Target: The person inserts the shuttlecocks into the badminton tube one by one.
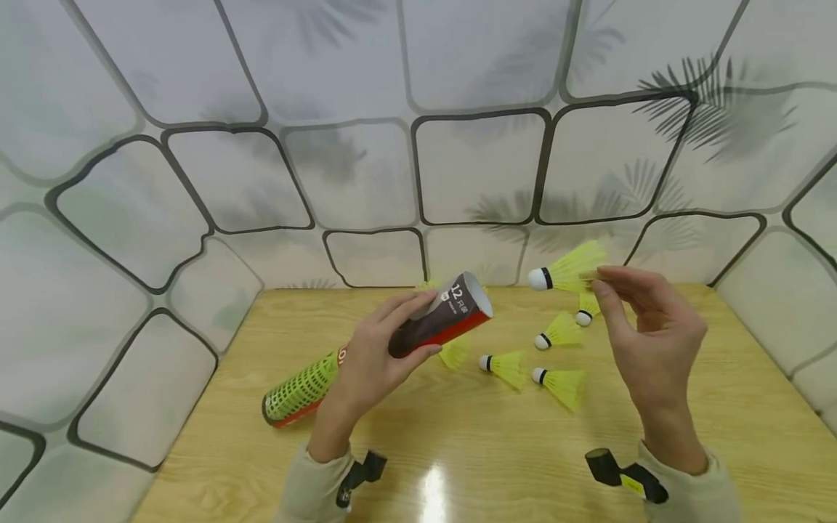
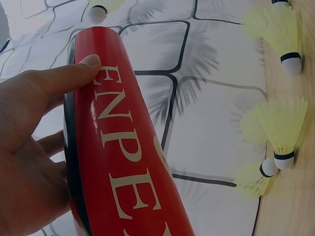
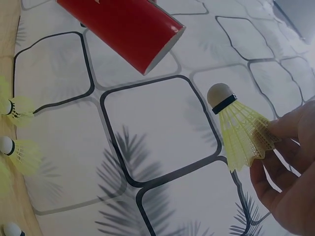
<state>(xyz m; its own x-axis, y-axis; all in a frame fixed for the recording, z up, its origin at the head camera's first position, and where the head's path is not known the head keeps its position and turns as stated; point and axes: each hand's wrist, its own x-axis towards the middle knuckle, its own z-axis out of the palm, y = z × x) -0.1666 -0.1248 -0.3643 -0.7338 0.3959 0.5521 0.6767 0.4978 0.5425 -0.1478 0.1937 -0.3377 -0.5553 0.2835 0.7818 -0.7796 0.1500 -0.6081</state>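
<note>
My left hand (image 1: 375,356) grips a long shuttlecock tube (image 1: 434,327), dark and red with a green netted pattern on its lower part. The tube leans, its uncovered round mouth tilted up to the right. Large pale letters run along its red side (image 2: 120,132) in the left wrist view. At the right, my right hand (image 1: 654,334) pinches a yellow shuttlecock (image 1: 569,270) by the skirt edge between thumb and fingers. Its white cork (image 3: 220,94) points left toward the tube mouth, with a gap between them. The inside of the tube is mostly hidden.
Several yellow shuttlecocks lie on the wooden table (image 1: 458,450), among them one near the front (image 1: 562,385) and one farther back (image 1: 560,332). Another (image 1: 453,354) is partly hidden behind the tube. A patterned backdrop (image 1: 484,167) rises behind and beside the table.
</note>
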